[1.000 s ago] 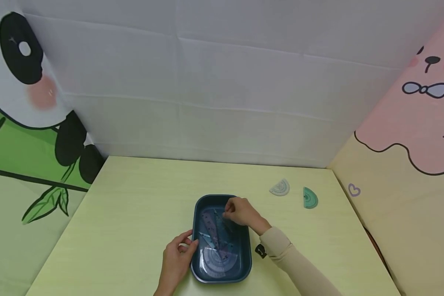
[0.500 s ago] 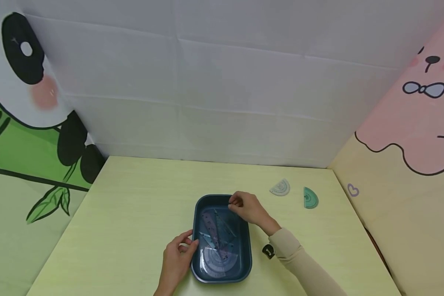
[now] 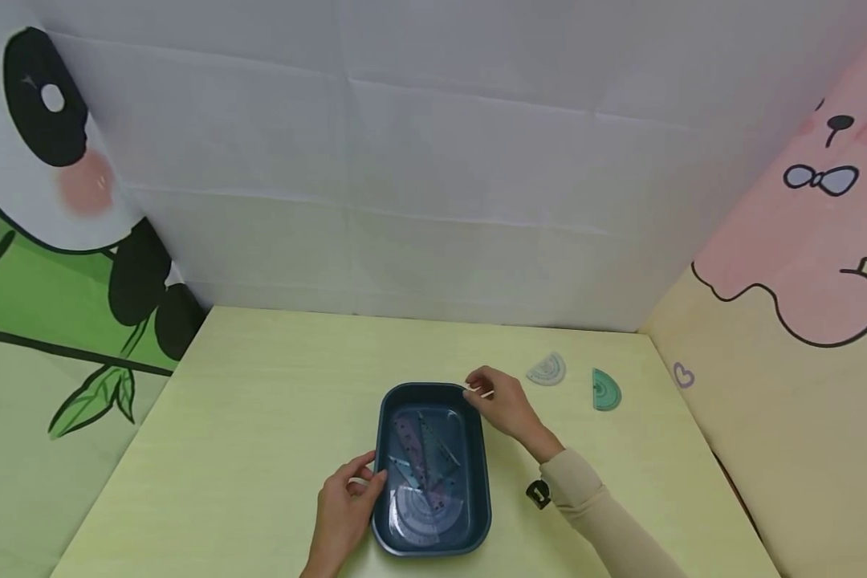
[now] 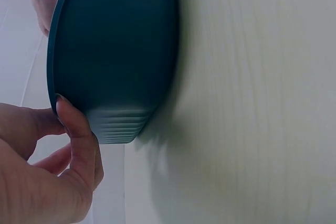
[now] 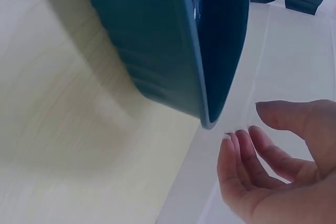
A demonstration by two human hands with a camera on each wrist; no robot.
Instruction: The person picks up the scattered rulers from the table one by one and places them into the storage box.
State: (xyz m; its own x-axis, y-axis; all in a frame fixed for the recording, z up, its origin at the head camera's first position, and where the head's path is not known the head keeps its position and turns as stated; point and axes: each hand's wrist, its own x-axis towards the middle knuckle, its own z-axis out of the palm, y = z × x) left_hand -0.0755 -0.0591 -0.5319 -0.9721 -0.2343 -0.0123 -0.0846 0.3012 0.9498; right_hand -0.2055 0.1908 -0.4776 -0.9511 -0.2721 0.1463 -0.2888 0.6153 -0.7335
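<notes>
A dark blue rectangular tray (image 3: 477, 482) stands on the table. At its left rim my left hand (image 3: 344, 506) pinches the edge between thumb and fingers, as the left wrist view (image 4: 52, 171) confirms. Off the tray's far right corner hovers my right hand (image 3: 506, 405), thumb and fingers apart with nothing between them; the right wrist view shows this hand (image 5: 278, 161) just beyond the rim. Inside the tray lie a purplish ruler (image 3: 408, 440), a clear set square (image 3: 441, 453), a small light blue strip (image 3: 402, 472) and a large clear protractor (image 3: 422, 522), partly overlapping.
Beyond my right hand, a clear protractor (image 3: 547, 370) and a green protractor (image 3: 607, 391) lie apart on the pale yellow table (image 3: 274, 401). A white sheet (image 3: 419, 185) rises behind the table. Cartoon-printed walls flank both sides.
My right hand has moved out of the tray's interior, rightward and away past its far right corner. The left hand and the tray's contents stay put.
</notes>
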